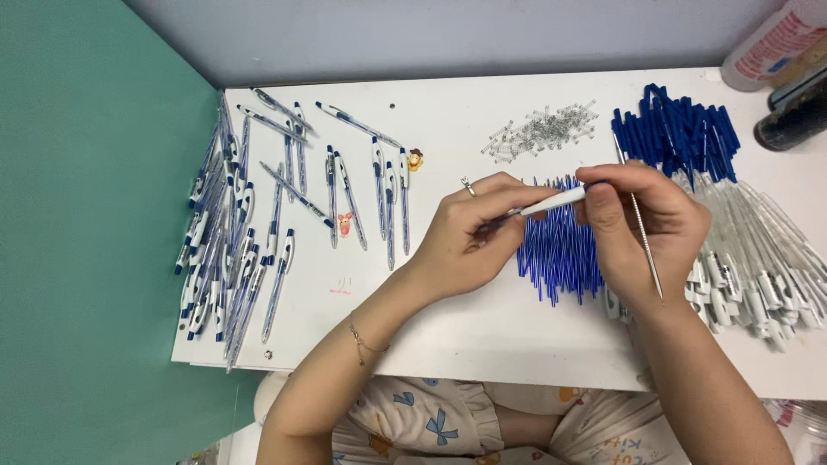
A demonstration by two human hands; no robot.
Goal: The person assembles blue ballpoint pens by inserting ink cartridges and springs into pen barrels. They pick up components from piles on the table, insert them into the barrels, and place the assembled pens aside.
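Over on the far left of the white bench [482,336], a big pile of finished pens [226,232] runs along the edge beside the teal wall, blue clips and tips every which way. Just to the right, more loose pens [345,185] lie scattered singly, with two small cartoon stickers [345,224] among them.

Moving to the middle, the left hand [469,232] comes in, a ring on one finger and a thin bracelet at the wrist. Its grip is closed, fingertips pinched on the dark-tipped end of a white pen barrel [551,203], held level just above the bench.

Under that barrel, a fan of thin blue ink refills [558,254] lies on the bench, and behind it near the back a small heap of tiny metal springs [543,131].

Now the right hand [642,228]: thumb and fingers are clamped on the other end of the same pen barrel, and a slim metal rod [642,224] lies slanted across the back of the hand.

Further right, a stack of dark blue pen parts [680,129] sits near the back, with a wide spread of clear and white pen barrels [758,267] below it. In the far corner stand a white bottle [771,43] and a dark container [797,116].
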